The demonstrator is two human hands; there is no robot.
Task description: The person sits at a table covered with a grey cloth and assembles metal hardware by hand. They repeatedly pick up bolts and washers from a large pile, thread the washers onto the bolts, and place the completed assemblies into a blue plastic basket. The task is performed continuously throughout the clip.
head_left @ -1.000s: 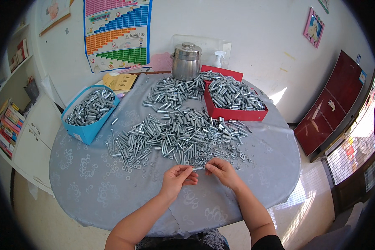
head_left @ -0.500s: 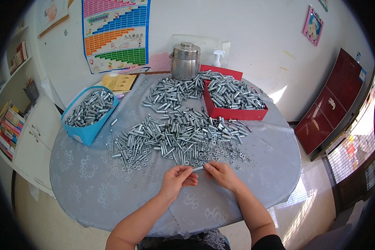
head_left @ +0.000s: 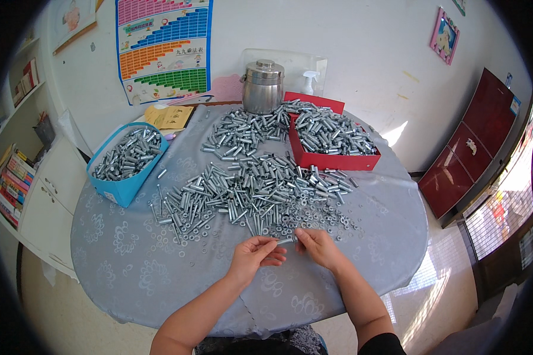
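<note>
Round and draped in a grey patterned cloth, the table (head_left: 130, 260) fills my view, and I place everything against the big heap of bolts (head_left: 249, 189) at its middle. Far left of the heap, shelves with coloured books (head_left: 9, 183) are bent by the lens. Just left of the heap stands a blue bin (head_left: 124, 163) full of metal sleeves. Behind the heap sits a steel canister (head_left: 263, 87), with a colourful chart (head_left: 164, 50) on the wall above it. Right of the heap and touching its far edge is a red tray (head_left: 331, 158), loaded with the same parts.

On the near side of the heap, my left hand (head_left: 254, 257) and right hand (head_left: 320, 245) meet over the cloth. Between them is one small bolt (head_left: 284, 241), just off the heap's scattered washers (head_left: 314, 222). The left fingers are curled and pinch one end; the right fingertips are pressed together on the other.

Against the frames from a second ago, almost nothing has shifted: both hands sit in the same spot with the same piece between them, and the piles are unchanged. I judge the work is fine fingertip fitting on this one piece, not picking or placing.

Whether a washer or nut is already on the bolt I cannot tell; the fingers cover most of it. A red cabinet (head_left: 479, 148) at far right is cut off by the rim
</note>
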